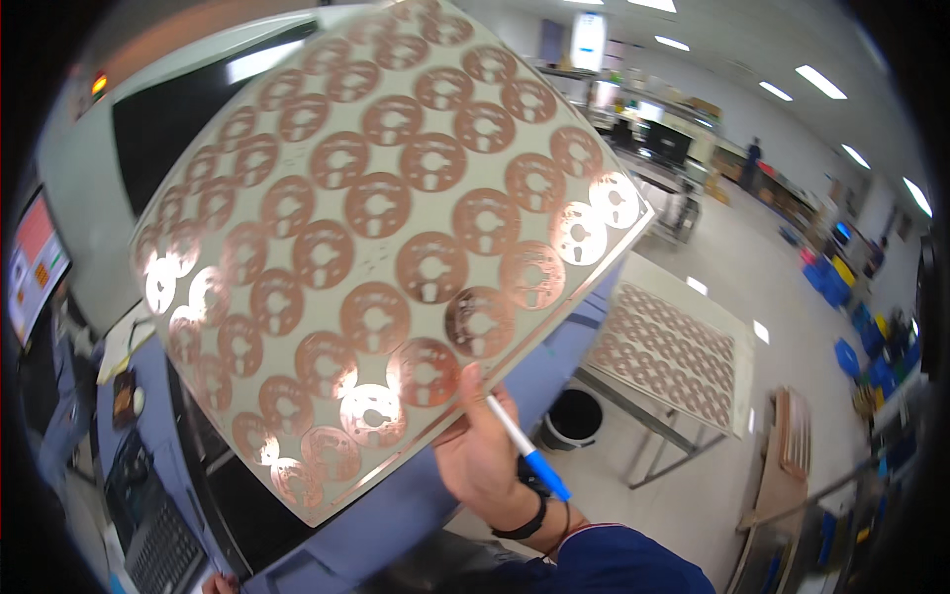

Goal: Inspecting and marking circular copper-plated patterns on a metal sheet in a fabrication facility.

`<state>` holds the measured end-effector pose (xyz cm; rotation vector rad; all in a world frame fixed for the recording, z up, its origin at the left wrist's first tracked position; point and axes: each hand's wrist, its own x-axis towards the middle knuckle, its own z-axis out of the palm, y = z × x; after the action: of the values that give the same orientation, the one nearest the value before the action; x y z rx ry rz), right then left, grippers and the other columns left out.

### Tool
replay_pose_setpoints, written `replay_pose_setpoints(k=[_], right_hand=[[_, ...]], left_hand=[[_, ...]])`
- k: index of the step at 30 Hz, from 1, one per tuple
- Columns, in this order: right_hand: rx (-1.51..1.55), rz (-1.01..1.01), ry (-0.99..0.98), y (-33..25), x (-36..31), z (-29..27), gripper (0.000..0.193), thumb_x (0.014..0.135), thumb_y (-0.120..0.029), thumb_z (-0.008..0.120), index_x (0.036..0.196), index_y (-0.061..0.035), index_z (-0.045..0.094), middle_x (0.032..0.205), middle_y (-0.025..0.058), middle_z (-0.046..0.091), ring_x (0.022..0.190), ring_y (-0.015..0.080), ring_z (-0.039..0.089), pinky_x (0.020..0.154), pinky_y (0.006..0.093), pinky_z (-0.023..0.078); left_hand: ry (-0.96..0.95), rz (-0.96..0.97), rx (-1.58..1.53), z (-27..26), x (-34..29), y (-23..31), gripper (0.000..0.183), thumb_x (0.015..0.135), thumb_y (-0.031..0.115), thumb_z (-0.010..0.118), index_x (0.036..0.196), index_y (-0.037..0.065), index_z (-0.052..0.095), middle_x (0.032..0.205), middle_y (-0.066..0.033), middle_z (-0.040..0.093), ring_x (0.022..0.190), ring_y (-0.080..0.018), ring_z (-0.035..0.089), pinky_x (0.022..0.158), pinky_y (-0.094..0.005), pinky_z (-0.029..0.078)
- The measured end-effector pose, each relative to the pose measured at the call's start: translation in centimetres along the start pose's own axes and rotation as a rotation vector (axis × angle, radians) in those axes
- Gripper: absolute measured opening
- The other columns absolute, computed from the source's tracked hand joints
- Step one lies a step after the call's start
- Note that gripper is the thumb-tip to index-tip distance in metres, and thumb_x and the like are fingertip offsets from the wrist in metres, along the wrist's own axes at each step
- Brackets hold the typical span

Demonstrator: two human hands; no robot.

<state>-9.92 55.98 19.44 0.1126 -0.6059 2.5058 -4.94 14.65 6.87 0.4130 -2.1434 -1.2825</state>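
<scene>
A large pale circuit board panel (380, 260) with rows of round copper patterns fills the middle of the view, tilted. My right hand (478, 457) grips its lower right edge, thumb on the face. A marker pen (526, 447) with a white barrel and blue end is also tucked in this hand, slanting down to the right. Only fingertips of my left hand (220, 584) show at the bottom edge, beside the keyboard (163, 540); whether they hold anything is hidden.
A similar copper-patterned panel (668, 346) lies on a stand at the right. Below it is a dark bin (572, 418). A machine with a dark window (163, 134) stands behind the panel, and a monitor (38, 262) is at far left. Two people are in the distance.
</scene>
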Motion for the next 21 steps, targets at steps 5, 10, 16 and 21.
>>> replay_pose_setpoints(k=[5,10,16,21], right_hand=[[-0.192,0.299,-0.323,1.0,1.8,0.9,0.026,0.098,-0.003,0.053,0.124,-0.0007,0.054,0.113,0.0114,0.068,0.102,0.0188,0.068,0.082,0.0313,0.059],[-0.243,0.542,0.003,8.6,8.2,-3.2,0.024,0.095,0.005,0.053,0.118,0.0009,0.052,0.106,0.0116,0.064,0.095,0.0220,0.067,0.082,0.0352,0.059],[-0.284,0.529,0.140,14.8,12.0,-2.1,0.023,0.096,0.008,0.048,0.118,0.0064,0.046,0.111,0.0166,0.056,0.103,0.0262,0.060,0.091,0.0437,0.055],[-0.323,0.521,0.142,18.6,18.2,-2.1,0.013,0.097,0.006,0.048,0.110,0.0050,0.049,0.106,0.0157,0.054,0.092,0.0247,0.060,0.085,0.0393,0.056]], left_hand=[[-0.001,0.046,-0.152,0.2,-0.7,-0.6,0.018,0.099,0.011,0.058,0.099,-0.006,0.064,0.088,-0.0079,0.064,0.079,-0.0151,0.065,0.074,-0.0282,0.055],[-0.010,0.056,-0.159,1.5,-0.7,1.6,0.016,0.096,0.010,0.061,0.094,-0.005,0.067,0.081,-0.0089,0.070,0.076,-0.0153,0.069,0.073,-0.0276,0.054],[0.027,0.023,-0.142,0.4,-1.6,2.4,0.015,0.094,0.008,0.062,0.093,-0.005,0.068,0.079,-0.0109,0.072,0.074,-0.0151,0.069,0.070,-0.0257,0.053],[0.023,0.019,-0.129,1.3,-1.2,2.7,0.015,0.094,0.007,0.061,0.092,-0.006,0.068,0.079,-0.0111,0.071,0.074,-0.0160,0.070,0.070,-0.0262,0.053]])
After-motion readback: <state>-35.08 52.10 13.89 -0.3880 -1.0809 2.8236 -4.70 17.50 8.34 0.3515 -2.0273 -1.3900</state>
